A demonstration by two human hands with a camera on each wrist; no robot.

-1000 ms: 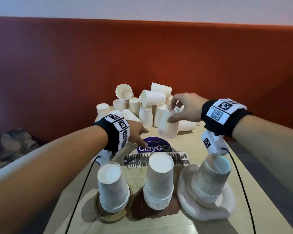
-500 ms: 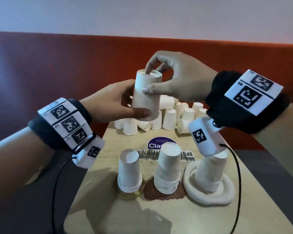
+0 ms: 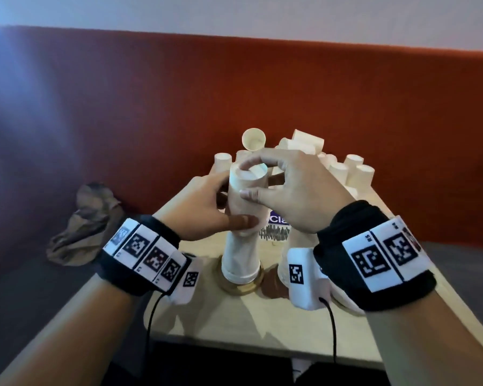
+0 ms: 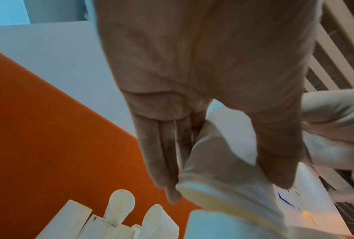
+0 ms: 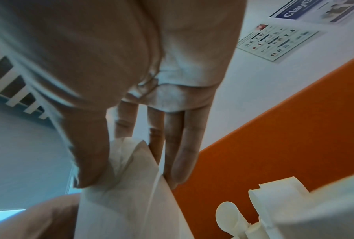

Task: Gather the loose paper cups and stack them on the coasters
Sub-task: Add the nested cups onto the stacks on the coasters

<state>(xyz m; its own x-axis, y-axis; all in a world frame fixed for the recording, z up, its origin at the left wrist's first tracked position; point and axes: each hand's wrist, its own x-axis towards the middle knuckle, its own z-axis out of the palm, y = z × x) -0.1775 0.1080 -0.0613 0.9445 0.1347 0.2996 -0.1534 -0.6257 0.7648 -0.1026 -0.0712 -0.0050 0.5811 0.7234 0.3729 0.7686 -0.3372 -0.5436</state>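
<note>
A: What are the hands doing?

B: Both hold the same inverted paper cup [image 3: 246,196], raised above the desk [image 3: 262,324]. The left hand [image 3: 207,210] grips its lower part, thumb across the near side close to the rim and fingers round the far side. The right hand [image 3: 296,190] pinches the upper end, thumb on the near wall and fingertips curled over the closed base.

A: Where is that cup relative to the stacks?

B: Directly over the left stack of cups [image 3: 241,260], which stands upside down on a round golden coaster [image 3: 241,286]. The held cup's rim sits at about the top of that stack; whether it has slipped over it I cannot tell, as the left thumb covers the spot.

A: And the other stacks?

B: A brown coaster [image 3: 273,285] shows just to the right, its stack mostly hidden behind the right wrist camera [image 3: 301,277].

A: The loose cups?

B: A heap of loose cups [image 3: 346,168] lies at the far end of the desk against the orange backrest [image 3: 346,101], some upside down, some on their sides, one with its mouth facing the camera.

A: Anything else?

B: A crumpled brown cloth [image 3: 87,227] lies on the seat to the left, and a purple sticker [image 3: 278,220] peeks out between the hands.
</note>
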